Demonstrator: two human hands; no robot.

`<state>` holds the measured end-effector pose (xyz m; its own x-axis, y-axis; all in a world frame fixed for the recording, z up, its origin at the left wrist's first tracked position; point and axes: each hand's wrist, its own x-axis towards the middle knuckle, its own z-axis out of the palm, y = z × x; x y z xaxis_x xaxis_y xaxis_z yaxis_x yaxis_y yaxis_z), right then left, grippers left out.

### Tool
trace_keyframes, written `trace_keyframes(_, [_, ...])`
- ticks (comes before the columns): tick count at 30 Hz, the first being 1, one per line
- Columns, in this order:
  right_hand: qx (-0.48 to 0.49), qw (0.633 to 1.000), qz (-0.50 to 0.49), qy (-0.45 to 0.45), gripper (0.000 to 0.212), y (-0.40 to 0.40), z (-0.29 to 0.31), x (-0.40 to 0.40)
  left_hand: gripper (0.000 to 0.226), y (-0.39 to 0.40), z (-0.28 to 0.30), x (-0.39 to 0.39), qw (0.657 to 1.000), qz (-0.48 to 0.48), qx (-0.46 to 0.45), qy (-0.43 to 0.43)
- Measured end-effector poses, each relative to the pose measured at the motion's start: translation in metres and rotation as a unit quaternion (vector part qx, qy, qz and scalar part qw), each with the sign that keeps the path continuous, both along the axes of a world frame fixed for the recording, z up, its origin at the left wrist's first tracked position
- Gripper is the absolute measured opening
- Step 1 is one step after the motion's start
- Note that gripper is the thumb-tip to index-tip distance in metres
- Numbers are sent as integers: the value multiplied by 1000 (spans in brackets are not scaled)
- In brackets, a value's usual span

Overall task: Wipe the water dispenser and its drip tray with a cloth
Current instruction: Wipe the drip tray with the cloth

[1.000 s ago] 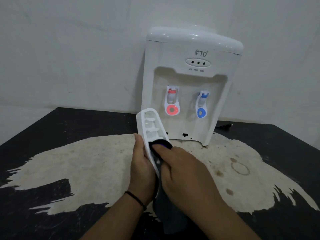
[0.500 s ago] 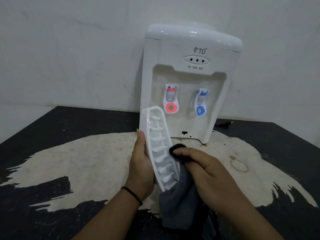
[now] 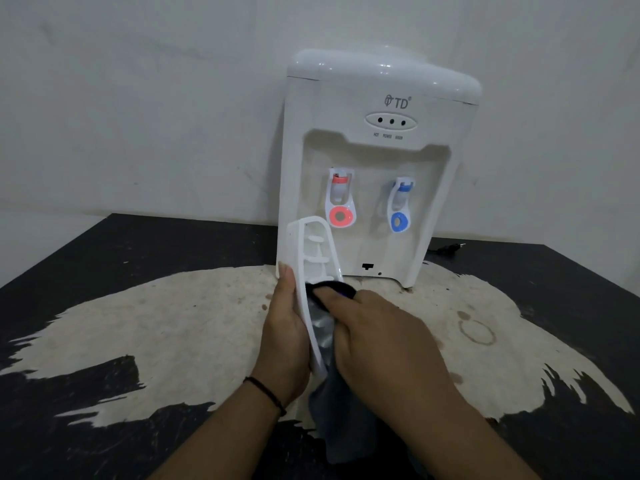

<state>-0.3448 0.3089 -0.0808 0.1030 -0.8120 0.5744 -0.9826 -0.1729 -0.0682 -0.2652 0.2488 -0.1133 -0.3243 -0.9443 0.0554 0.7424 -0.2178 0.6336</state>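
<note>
A white water dispenser [image 3: 377, 161] stands at the back of the table against the wall, with a red tap and a blue tap. In front of it my left hand [image 3: 284, 337] grips the white slotted drip tray [image 3: 308, 258] on edge, tilted upright. My right hand [image 3: 381, 334] holds a dark grey cloth [image 3: 341, 420] and presses its bunched end into the tray's inner face. The rest of the cloth hangs down between my wrists. The lower part of the tray is hidden by my hands and the cloth.
The black table [image 3: 104, 251] has a large worn pale patch [image 3: 194, 320] under my hands, with a ring stain [image 3: 479, 332] to the right. A black plug and cord [image 3: 446, 249] lie behind the dispenser on the right. A white wall rises behind.
My right hand has moved the cloth back up and into the tray, which my left hand has turned more edge-on; half a second ago more of the slotted face showed.
</note>
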Motion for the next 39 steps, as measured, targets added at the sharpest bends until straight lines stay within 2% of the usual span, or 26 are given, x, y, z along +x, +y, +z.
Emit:
trace_keyframes(5, [-10, 999, -27, -22, 50, 7, -2, -2, 54, -2, -3, -1, 999, 19, -20, -21])
trace_keyframes(7, [-15, 995, -46, -90, 48, 11, 4, 0, 55, -3, -1, 0, 999, 26, -16, -13])
trace_keyframes(9, [-43, 991, -9, -130, 49, 9, 5, -2, 55, -3, 0, 1, 999, 31, -7, -13])
trace_keyframes(12, [30, 989, 63, -127, 56, 5, 15, 4, 52, 0, -1, 1, 999, 27, -25, -20])
trace_keyframes(16, [80, 979, 83, -168, 46, 0, 24, -1, 53, 6, 1, -1, 998, 9, -43, -40])
trace_keyframes(21, [79, 996, -25, 29, 55, 3, 22, -1, 50, 6, -3, -7, 996, 17, -46, -73])
trace_keyframes(23, [99, 994, -42, 22, 57, 1, 20, 0, 52, 7, -3, -8, 997, 20, -41, -68])
trace_keyframes(27, [110, 989, 58, -74, 53, -1, 16, -5, 52, 8, -1, -6, 999, 5, -25, -39])
trace_keyframes(34, [58, 997, -44, -11, 57, 4, 16, -8, 53, 10, -2, -11, 1000, -27, -13, -5])
trace_keyframes(36, [49, 997, -21, -49, 54, 7, 14, -7, 54, 5, -7, -8, 1000, -17, -12, -11])
trace_keyframes(39, [-51, 985, 1, -164, 44, 16, 22, -10, 57, -2, -11, -5, 998, 20, -48, -38])
